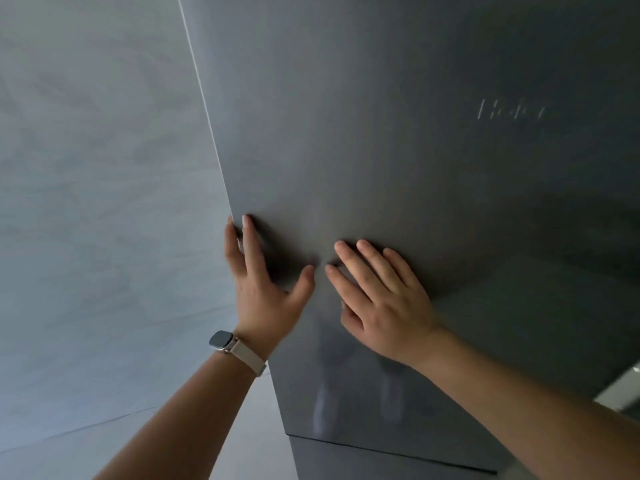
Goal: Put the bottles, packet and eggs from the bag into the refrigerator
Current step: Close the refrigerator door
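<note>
At the fridge door (398, 150) | left hand (263, 285) and right hand (384, 296) flat, open, gripping nothing | door looks shut; no bottles, packet, eggs in sight, so progress unclear

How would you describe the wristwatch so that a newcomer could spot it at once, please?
Start at the large dark grey glossy refrigerator door filling the view. Two bare hands press flat on it; follow the left hand, at the door's edge, down to its wrist. There sits the dark square-faced watch on a cream strap; the right wrist is bare.
</note>
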A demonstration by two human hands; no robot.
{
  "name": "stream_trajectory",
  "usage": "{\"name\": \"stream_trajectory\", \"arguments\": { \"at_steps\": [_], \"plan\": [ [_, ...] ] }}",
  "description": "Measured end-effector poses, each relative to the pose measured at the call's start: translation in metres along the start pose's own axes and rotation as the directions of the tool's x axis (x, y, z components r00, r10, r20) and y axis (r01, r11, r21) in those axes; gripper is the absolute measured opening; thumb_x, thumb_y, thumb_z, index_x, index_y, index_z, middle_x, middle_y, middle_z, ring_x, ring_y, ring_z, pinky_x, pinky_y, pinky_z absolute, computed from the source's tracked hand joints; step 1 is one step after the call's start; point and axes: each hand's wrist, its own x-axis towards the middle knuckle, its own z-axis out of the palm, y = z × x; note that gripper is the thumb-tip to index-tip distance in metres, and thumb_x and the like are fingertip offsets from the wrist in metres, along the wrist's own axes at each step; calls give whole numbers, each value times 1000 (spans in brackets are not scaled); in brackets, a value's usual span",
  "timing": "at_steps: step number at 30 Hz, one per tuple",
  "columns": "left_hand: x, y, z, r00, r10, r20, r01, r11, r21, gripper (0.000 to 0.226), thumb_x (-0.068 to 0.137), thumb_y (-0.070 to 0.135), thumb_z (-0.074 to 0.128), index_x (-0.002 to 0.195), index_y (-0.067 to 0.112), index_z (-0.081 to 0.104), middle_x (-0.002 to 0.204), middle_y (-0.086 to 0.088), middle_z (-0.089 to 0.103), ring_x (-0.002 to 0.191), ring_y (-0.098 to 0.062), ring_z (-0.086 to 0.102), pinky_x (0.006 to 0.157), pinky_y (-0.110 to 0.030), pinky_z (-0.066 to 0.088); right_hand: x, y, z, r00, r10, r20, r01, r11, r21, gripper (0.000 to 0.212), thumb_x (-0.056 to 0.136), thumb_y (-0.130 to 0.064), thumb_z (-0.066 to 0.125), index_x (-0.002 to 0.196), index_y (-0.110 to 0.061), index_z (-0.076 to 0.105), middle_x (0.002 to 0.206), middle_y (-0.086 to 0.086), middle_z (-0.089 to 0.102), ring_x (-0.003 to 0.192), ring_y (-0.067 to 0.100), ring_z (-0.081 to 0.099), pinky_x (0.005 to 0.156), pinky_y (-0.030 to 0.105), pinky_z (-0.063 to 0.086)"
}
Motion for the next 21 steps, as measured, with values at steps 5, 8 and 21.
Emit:
{"name": "stream_trajectory", "arguments": {
  "at_steps": [5,8,21],
  "plan": [
    [9,-15,18,997,56,-43,-56,998,-3,100,74,46,67,152,17,12,155,-17,10,150,-24,8,120,-39,21,2,2,17,999,7,-44,-10,998,-69,48,82,-29,61,129,-20,65,149,7,45,136,27,42,113,43,30],
    [10,-18,22,991,97,-89,-95,995,29,96,75,46,66,150,17,14,153,-20,13,149,-17,9,119,-31,18,2,1,22,997,6,-80,-15,994,-109,49,79,-31,62,127,-22,66,149,6,45,136,27,42,112,43,31],
    [7,-38,0,976,206,76,-196,973,-119,84,84,30,69,151,11,22,158,-18,5,151,-34,12,119,-45,25,3,-7,18,998,51,-26,-54,989,-135,51,77,-27,65,128,-21,64,147,8,44,135,31,41,113,47,29]
  ]
}}
